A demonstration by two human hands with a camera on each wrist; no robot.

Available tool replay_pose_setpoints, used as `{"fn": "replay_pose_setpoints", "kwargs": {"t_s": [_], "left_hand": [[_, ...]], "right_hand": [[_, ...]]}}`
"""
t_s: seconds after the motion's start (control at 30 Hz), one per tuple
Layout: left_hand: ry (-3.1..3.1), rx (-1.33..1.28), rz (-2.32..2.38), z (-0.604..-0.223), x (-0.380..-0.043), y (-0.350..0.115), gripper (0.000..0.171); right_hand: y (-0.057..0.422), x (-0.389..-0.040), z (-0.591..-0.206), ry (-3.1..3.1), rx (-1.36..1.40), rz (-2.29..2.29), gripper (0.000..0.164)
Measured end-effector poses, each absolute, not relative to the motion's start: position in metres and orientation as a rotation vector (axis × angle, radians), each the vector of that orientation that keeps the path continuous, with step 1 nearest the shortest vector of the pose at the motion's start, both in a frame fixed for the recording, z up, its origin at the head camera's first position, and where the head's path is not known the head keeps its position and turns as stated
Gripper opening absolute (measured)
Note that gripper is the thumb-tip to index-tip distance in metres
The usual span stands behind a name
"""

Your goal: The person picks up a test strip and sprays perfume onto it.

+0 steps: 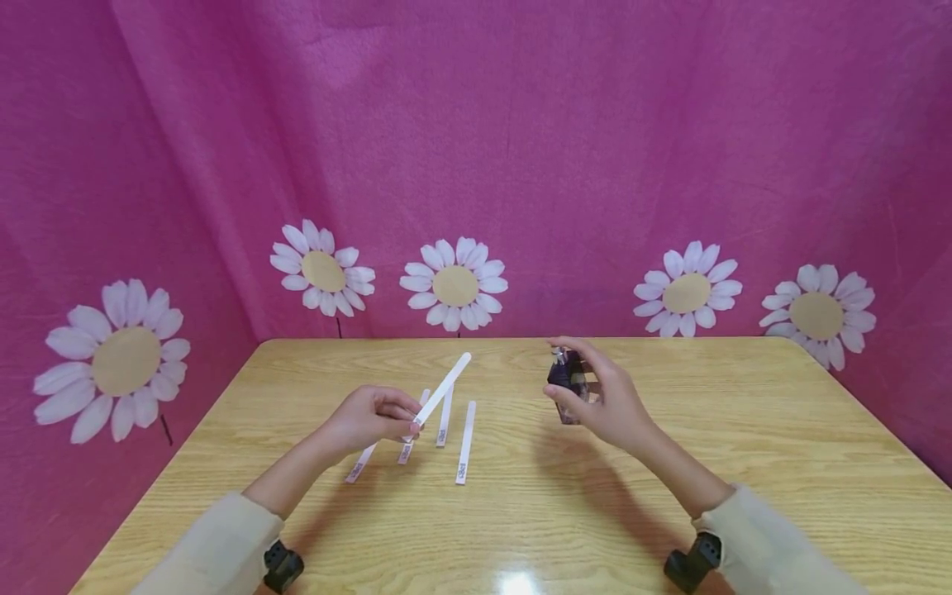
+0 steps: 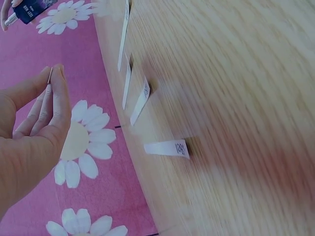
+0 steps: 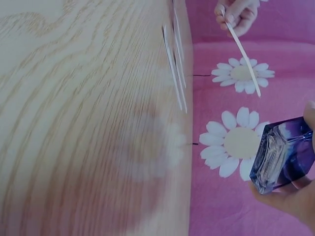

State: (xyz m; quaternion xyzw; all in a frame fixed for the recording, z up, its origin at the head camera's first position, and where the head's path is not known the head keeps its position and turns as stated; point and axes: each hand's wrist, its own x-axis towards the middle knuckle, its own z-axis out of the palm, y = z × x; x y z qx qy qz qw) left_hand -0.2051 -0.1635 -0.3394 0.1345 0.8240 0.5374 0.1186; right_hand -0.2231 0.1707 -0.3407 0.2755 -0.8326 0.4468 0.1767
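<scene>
Left hand (image 1: 375,413): pinches 1 white paper strip (image 1: 445,384) near its lower end, between thumb and fingers; strip raised off the table, slanting up to the right.
Right hand (image 1: 610,401): grasps 1 dark glass bottle (image 1: 568,378), thumb on the near side, index fingertip at the silver spray nozzle (image 1: 559,355).
Bottle position: aloft over the table, to the right of the held strip and apart from it.
Loose strips: 4 on the table (image 1: 632,529), printed ends toward the person: 1 at right (image 1: 466,442), 2 in the middle (image 1: 445,417) (image 1: 405,451), 1 at left (image 1: 357,471), partly under the left hand's outline.
Backdrop: magenta cloth (image 1: 506,149), 5 white daisies in the head view.
Risk, bottle: smooth glass could slide if the grasp slackens; an early press of the fingertip might send spray onto skin or wood.
Risk, strip: thin and held near 1 end, it could bend or twist from the pinch.
Hidden: the held strip's lower tip, behind fingers; the left loose strip's upper end.
Cut off: bottle, at the edges of both wrist views.
Hard to make out: strip lettering; nozzle direction; whether the fingertip presses.
</scene>
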Motion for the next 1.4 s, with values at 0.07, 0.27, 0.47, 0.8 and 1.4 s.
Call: {"fn": "replay_pose_setpoints", "kwargs": {"t_s": [0.07,0.27,0.47,0.8,1.4], "left_hand": [[2.408,0.394,1.577,-0.340,-0.205,-0.166,0.029],[2.399,0.390,1.601,-0.342,-0.203,-0.175,0.031],[2.423,0.333,1.599,-0.345,-0.202,-0.182,0.031],[2.438,0.258,1.620,-0.352,-0.198,-0.196,0.032],[2.497,0.157,1.600,-0.358,-0.197,-0.215,0.031]], "right_hand": [[0.174,-0.225,-0.342,-2.366,0.782,1.323,0.054],[0.184,-0.229,-0.350,-2.366,0.798,1.401,0.053],[0.191,-0.230,-0.354,-2.372,0.833,1.428,0.054],[0.204,-0.226,-0.363,-2.452,0.860,1.381,0.050],[0.221,-0.224,-0.368,-2.484,0.844,1.348,0.053]]}}
